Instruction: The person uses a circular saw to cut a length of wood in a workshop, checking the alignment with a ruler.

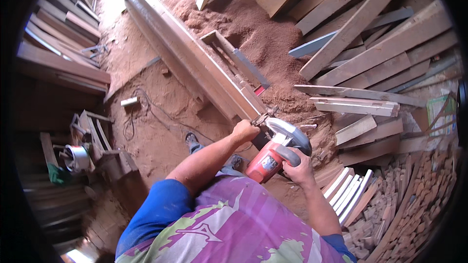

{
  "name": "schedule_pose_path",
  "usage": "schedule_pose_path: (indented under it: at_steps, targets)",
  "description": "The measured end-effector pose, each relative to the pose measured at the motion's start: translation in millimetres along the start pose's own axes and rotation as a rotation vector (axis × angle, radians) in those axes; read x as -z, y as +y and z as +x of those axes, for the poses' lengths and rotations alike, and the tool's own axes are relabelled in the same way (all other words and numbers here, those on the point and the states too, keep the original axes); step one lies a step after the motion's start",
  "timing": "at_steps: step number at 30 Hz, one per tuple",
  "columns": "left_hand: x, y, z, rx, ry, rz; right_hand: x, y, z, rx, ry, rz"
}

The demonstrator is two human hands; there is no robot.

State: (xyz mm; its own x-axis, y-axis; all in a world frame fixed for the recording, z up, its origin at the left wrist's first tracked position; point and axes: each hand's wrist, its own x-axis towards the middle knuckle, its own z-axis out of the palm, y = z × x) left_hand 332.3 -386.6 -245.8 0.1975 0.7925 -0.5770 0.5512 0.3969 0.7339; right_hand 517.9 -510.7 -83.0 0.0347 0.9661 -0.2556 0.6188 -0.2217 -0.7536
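A red circular saw (pixel 263 162), below and right of centre, is gripped by the right hand (pixel 299 167). The left hand (pixel 245 132) is curled at a long timber's (pixel 204 78) lower end; its hold cannot be told.

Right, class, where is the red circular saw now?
In the head view, the red circular saw sits just below and right of centre, gripped by the right hand, at the near end of the long timber.

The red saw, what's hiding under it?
Around the red saw, I see dusty ground and a long wooden beam. Whatever is directly beneath is covered by the saw's body.
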Motion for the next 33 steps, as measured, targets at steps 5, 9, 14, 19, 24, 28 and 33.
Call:
schedule_pose_path:
  at_steps: [5,9,14,19,24,28,33]
  targets:
    - [-1,-10,8,-0.032,-0.036,0.018,2,-6,4,0.064,0.023,0.008]
    - [6,0,1,-0.028,-0.080,-0.090,1,3,6,0.150,0.057,-0.038]
    - [16,14,-10,0.041,-0.127,-0.121,0,4,3,0.098,0.066,-0.020]
    - [10,-1,0,0.009,-0.108,-0.169,-3,3,4,0.088,0.071,-0.076]
    - [14,0,0,0.010,-0.121,-0.163,-4,4,5,0.110,0.082,-0.058]
    - [17,1,0,-0.011,-0.105,-0.164,-2,-3,6,0.079,0.050,-0.044]
    - [21,0,2,-0.011,-0.105,-0.165,-6,0,9,0.072,0.046,-0.036]
